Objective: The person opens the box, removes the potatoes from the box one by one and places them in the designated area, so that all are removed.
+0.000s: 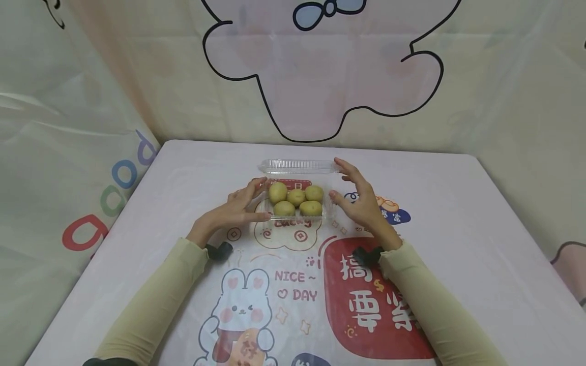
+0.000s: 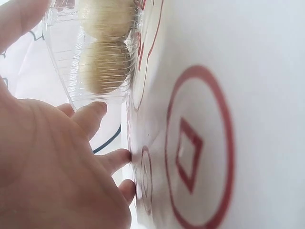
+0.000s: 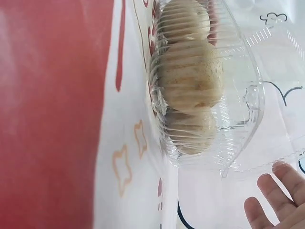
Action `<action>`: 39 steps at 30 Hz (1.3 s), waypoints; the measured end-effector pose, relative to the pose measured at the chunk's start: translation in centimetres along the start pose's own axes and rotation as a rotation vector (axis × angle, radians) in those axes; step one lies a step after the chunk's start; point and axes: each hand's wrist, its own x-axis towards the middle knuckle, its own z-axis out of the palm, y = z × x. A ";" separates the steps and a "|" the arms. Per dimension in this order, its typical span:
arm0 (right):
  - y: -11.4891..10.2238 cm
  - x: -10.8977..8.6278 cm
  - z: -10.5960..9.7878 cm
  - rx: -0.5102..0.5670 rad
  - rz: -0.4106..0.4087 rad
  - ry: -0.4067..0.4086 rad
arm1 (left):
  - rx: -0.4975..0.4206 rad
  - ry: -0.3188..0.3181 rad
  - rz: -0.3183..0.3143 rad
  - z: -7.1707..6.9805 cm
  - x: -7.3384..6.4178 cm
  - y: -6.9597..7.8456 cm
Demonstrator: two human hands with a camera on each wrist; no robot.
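A clear plastic clamshell box (image 1: 297, 217) sits near the table's far middle, its lid (image 1: 298, 166) swung back. Inside lie several small, round, yellowish potatoes (image 1: 284, 208), speckled in the right wrist view. At the box's left end is my left hand (image 1: 231, 211), thumb by the front corner and index fingertip at the back one. Other left fingertips (image 2: 119, 160) come down to the tabletop in the left wrist view. My right hand (image 1: 363, 203) is spread beside the right end, fingertips at the lid's right edge, thumb close to the box's side.
A white table (image 1: 439, 203) carries a printed cover with a rabbit (image 1: 246, 305) and a red patch (image 1: 371, 335). Behind it hangs a cartoon-printed cloth (image 1: 311, 91). Another printed cloth (image 1: 59, 168) hangs along the left side.
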 end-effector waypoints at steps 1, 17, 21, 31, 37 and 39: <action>-0.5 0.1 -0.1 0.007 -0.008 0.001 | -0.003 -0.001 0.002 0.0 0.0 0.0; -1.4 2.1 -0.4 0.068 -0.005 -0.060 | -0.021 0.006 -0.038 -0.2 -0.2 0.0; -1.1 2.6 -0.3 0.091 0.006 -0.067 | -0.021 0.010 -0.046 -0.2 -0.3 -0.2; 0.8 3.6 0.1 0.101 0.035 -0.078 | -0.044 -0.001 -0.077 -0.1 -0.6 0.1; 0.4 4.0 0.0 0.082 0.087 -0.093 | -0.045 -0.007 -0.085 -0.1 -0.6 0.1; 1.4 4.2 0.2 0.073 0.101 -0.091 | -0.046 -0.006 -0.083 0.0 -0.6 0.1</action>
